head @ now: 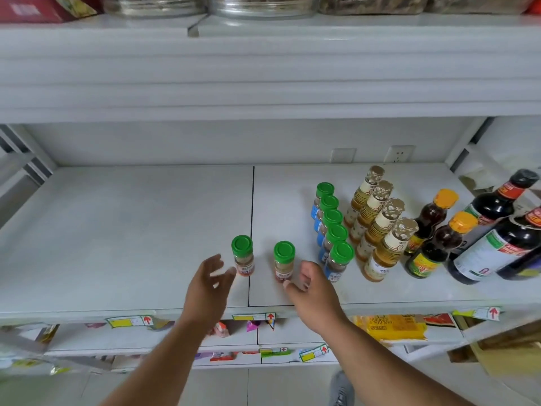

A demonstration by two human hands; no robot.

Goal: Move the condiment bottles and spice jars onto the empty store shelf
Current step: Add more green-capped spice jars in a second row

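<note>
Two green-capped spice jars stand upright near the front of the white shelf (123, 235): the left jar (243, 255) and the right jar (284, 261). My left hand (209, 284) hovers just left of the left jar, fingers spread and loose, holding nothing. My right hand (310, 291) sits just right of the right jar, fingers relaxed, also holding nothing. Further right stands a row of several green-capped jars (332, 227), then a row of amber bottles with patterned caps (377, 227), two orange-capped sauce bottles (436, 230) and dark soy bottles (497, 230).
The upper shelf (263, 68) overhangs the work area, with glass containers on top. Price tags (131, 321) line the shelf's front lip. Lower shelves hold packaged goods, including a yellow packet (392, 326). A wall socket (399, 153) is on the back panel.
</note>
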